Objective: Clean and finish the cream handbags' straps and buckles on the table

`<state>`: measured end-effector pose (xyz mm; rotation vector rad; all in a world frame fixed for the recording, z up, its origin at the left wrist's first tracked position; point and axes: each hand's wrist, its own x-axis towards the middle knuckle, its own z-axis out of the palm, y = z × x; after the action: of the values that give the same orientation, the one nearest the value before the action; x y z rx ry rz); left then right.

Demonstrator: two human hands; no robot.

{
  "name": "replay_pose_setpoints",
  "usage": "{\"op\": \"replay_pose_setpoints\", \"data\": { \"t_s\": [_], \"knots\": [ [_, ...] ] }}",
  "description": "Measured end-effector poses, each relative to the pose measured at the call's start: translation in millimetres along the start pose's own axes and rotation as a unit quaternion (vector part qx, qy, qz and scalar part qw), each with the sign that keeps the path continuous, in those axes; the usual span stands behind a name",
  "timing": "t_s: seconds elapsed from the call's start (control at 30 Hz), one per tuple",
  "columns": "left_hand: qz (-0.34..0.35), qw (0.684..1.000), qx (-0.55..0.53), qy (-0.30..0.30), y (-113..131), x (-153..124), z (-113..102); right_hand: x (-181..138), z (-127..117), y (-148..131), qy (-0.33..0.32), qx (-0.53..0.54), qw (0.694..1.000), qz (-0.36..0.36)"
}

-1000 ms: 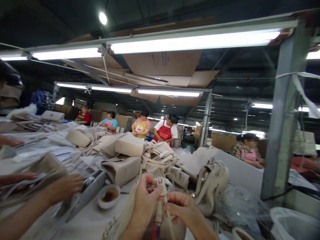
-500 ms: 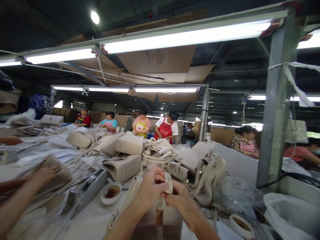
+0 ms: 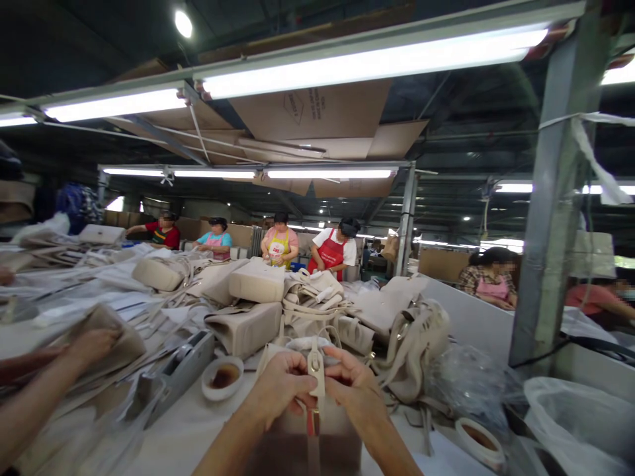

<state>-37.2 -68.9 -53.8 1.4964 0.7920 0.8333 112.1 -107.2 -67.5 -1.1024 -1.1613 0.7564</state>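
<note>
In front of me stands a beige bag [image 3: 340,439] with a pale strap [image 3: 316,370] running down its middle. A metal buckle sits on the upper part of the strap, and a shiny clasp [image 3: 313,421] shows lower down. My left hand [image 3: 284,390] pinches the strap's left edge between thumb and fingers. From the other side, my right hand [image 3: 356,383] is closed with its thumb and fingertips at the strap's right edge. A thin handle loop [image 3: 330,334] rises behind the hands.
Beige bags [image 3: 255,281] and straps are heaped beyond my hands. Left are a cup of brown liquid [image 3: 222,378], a grey metal tool [image 3: 181,373] and a co-worker's hands [image 3: 94,344] on a bag. Right are clear plastic [image 3: 469,377], another brown-filled cup [image 3: 480,441] and a plastic-lined bin [image 3: 570,423].
My hands have come apart and down a little, uncovering the strap and its buckle between them. The left hand has shifted left along the strap's edge.
</note>
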Motion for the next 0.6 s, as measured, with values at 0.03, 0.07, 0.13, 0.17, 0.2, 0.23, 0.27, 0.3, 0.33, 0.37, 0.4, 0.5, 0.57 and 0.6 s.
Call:
{"op": "replay_pose_setpoints", "data": {
  "t_s": [0.03, 0.07, 0.13, 0.17, 0.2, 0.23, 0.27, 0.3, 0.33, 0.37, 0.4, 0.5, 0.57, 0.6],
  "knots": [
    [0.005, 1.000, 0.002, 0.009, -2.1, 1.9, 1.2, 0.0, -0.1, 1.1, 0.001, -0.004, 1.000, -0.003],
    [0.010, 1.000, 0.002, 0.016, -4.2, 3.5, 2.5, -0.5, -0.3, 1.1, 0.001, -0.005, 1.000, -0.001],
    [0.022, 0.999, -0.011, 0.021, -8.3, 5.8, 4.8, -2.2, -0.2, -2.1, -0.004, -0.003, 1.000, 0.012],
    [0.027, 0.999, -0.019, 0.018, -10.0, 6.5, 5.9, -3.4, 0.0, -4.9, -0.008, 0.000, 1.000, 0.018],
    [0.036, 0.999, -0.022, 0.017, -11.6, 7.2, 7.1, -4.5, 0.3, -8.1, -0.012, 0.006, 1.000, 0.023],
    [0.049, 0.998, -0.017, 0.019, -12.9, 7.8, 8.3, -5.7, 0.7, -11.4, -0.014, 0.014, 0.999, 0.030],
    [0.065, 0.998, -0.009, 0.024, -14.0, 8.3, 9.6, -6.8, 1.0, -14.4, -0.014, 0.025, 0.999, 0.039],
    [0.088, 0.996, 0.008, 0.032, -14.7, 8.6, 10.9, -8.0, 1.1, -17.0, -0.013, 0.042, 0.998, 0.051],
    [0.116, 0.992, 0.036, 0.047, -15.1, 8.7, 12.3, -9.2, 1.0, -18.9, -0.011, 0.066, 0.995, 0.068],
    [0.145, 0.984, 0.073, 0.067, -15.2, 8.4, 13.6, -10.7, 0.7, -20.0, -0.008, 0.097, 0.991, 0.088],
    [0.171, 0.975, 0.113, 0.088, -15.2, 7.8, 14.7, -12.4, 0.1, -20.2, -0.004, 0.132, 0.985, 0.110],
    [0.208, 0.952, 0.188, 0.123, -15.4, 4.5, 15.9, -19.1, -1.9, -15.4, 0.001, 0.226, 0.961, 0.158],
    [0.203, 0.959, 0.166, 0.104, -16.6, 2.4, 15.0, -23.9, -1.8, -8.4, -0.005, 0.241, 0.958, 0.157],
    [0.199, 0.965, 0.148, 0.089, -17.5, 1.8, 14.3, -25.8, -1.1, -4.4, -0.012, 0.234, 0.961, 0.148]
  ]
}}
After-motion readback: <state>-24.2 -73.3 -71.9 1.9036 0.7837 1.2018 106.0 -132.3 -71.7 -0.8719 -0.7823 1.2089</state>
